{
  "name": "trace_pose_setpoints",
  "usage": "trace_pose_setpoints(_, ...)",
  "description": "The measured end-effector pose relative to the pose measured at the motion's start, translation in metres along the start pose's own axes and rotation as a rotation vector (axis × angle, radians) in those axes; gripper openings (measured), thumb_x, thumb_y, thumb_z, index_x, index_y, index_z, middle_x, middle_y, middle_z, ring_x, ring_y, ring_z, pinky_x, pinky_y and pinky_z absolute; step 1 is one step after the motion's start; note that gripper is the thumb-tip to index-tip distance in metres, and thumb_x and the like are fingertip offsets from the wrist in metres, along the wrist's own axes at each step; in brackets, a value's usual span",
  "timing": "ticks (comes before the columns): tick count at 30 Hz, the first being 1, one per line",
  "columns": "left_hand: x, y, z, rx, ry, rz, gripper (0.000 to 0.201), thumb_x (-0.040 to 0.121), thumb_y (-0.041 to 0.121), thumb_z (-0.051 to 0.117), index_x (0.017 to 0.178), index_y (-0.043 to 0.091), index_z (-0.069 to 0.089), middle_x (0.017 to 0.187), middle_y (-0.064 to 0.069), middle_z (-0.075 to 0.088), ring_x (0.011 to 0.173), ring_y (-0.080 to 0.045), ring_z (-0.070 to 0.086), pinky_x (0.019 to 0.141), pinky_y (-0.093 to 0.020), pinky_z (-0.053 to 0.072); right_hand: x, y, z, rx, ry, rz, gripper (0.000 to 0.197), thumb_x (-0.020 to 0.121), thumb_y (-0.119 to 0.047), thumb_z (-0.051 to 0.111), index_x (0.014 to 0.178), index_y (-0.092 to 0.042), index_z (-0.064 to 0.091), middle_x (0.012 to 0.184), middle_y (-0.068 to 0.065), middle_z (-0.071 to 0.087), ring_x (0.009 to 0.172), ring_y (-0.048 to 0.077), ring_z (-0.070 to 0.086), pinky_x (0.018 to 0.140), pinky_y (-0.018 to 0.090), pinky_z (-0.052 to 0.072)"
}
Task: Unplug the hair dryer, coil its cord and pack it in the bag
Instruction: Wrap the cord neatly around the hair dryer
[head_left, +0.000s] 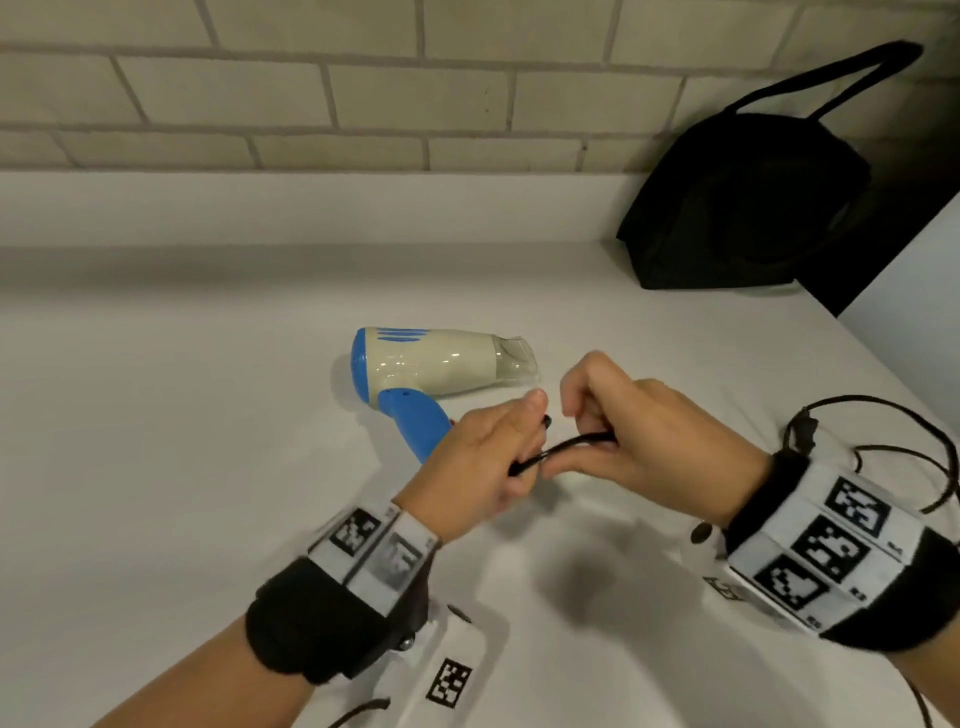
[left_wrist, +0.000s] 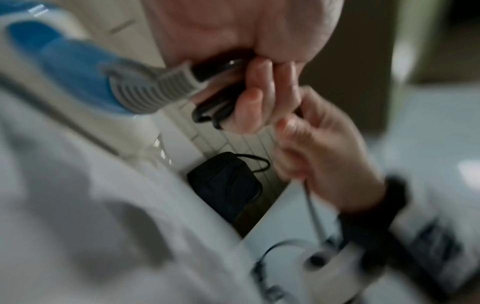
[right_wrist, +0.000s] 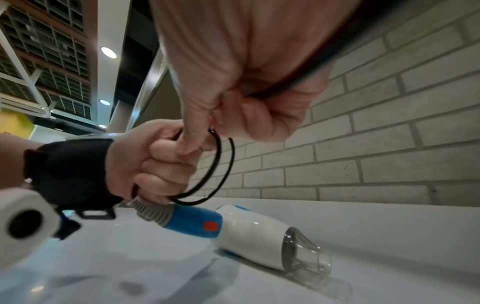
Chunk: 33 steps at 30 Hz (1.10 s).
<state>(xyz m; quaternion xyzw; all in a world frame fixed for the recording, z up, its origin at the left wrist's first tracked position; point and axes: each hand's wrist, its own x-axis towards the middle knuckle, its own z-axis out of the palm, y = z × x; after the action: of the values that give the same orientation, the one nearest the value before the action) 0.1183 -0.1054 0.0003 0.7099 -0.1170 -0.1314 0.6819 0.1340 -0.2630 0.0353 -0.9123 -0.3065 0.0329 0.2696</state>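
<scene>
Left hand (head_left: 480, 462) is curled around gathered loops of the black cord (head_left: 566, 447). Right hand (head_left: 644, 441) pinches the cord just beside it. Hair dryer (head_left: 431, 369) lies sideways on the white counter (head_left: 182, 441). Black bag (head_left: 743, 208) stands against the brick wall (head_left: 363, 93), well apart.

One hair dryer (head_left: 431, 371) is lying on the counter, one black bag (head_left: 748, 208) is leaning at the wall, and two hands are sharing one cord (head_left: 566, 447).
</scene>
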Motion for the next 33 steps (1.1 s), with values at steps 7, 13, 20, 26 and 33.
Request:
trace_pose_setpoints(7, -0.007, 0.009, -0.025, -0.357, -0.199, -0.170, 0.012, 0.068, 0.015, 0.063, 0.060, 0.019, 0.055, 0.033, 0.013, 0.030, 0.025, 0.000, 0.021, 0.031, -0.010, 0.022, 0.024, 0.007, 0.014, 0.470, -0.083, -0.008, 0.009, 0.077, -0.020, 0.066, 0.081, -0.015, 0.060, 0.089, 0.010, 0.059, 0.077, 0.007, 0.053, 0.072, 0.017, 0.044)
trace_pose_setpoints(13, -0.002, 0.004, -0.020, 0.023, 0.095, -0.165, 0.014, 0.088, 0.004, 0.049, 0.077, 0.012, 0.050, 0.034, 0.009, 0.042, 0.033, -0.005, 0.043, 0.042, -0.016, 0.044, 0.024, 0.004, 0.044, 0.671, -0.011, 0.192, 0.020, 0.089, -0.004, 0.046, 0.082, -0.023, 0.048, 0.082, 0.013, 0.065, 0.072, 0.030, 0.065, 0.072, 0.041, 0.056)
trace_pose_setpoints(20, -0.016, -0.001, -0.021, 0.057, 0.141, -0.258, 0.027, 0.092, 0.022, 0.039, 0.067, 0.019, 0.049, 0.034, 0.008, 0.038, 0.062, -0.008, 0.066, 0.046, -0.021, 0.037, 0.022, -0.006, 0.057, 0.320, 0.115, 0.102, 0.019, 0.082, 0.003, 0.046, 0.096, -0.011, 0.046, 0.062, -0.011, 0.044, 0.054, 0.001, 0.052, 0.049, 0.009, 0.038)
trace_pose_setpoints(26, -0.021, 0.003, -0.033, -0.323, 0.044, -0.227, 0.017, 0.075, 0.026, 0.050, 0.066, 0.012, 0.051, 0.038, 0.012, 0.023, 0.034, -0.006, 0.024, 0.052, -0.023, 0.042, 0.019, -0.008, 0.054, 0.222, 0.068, 0.082, 0.010, 0.089, -0.008, 0.042, 0.099, -0.009, 0.044, 0.048, -0.015, 0.047, 0.048, -0.001, 0.048, 0.048, 0.011, 0.037)
trace_pose_setpoints(33, -0.025, -0.013, -0.042, -0.568, -0.176, -0.250, 0.037, 0.057, 0.056, 0.075, 0.059, 0.022, 0.061, 0.037, 0.016, 0.031, 0.030, 0.000, 0.028, 0.044, -0.018, 0.043, 0.010, -0.009, 0.043, 0.422, -0.186, 0.121, 0.023, 0.092, -0.016, 0.036, 0.080, -0.035, 0.039, 0.071, 0.014, 0.057, 0.045, 0.005, 0.052, 0.049, 0.040, 0.049)
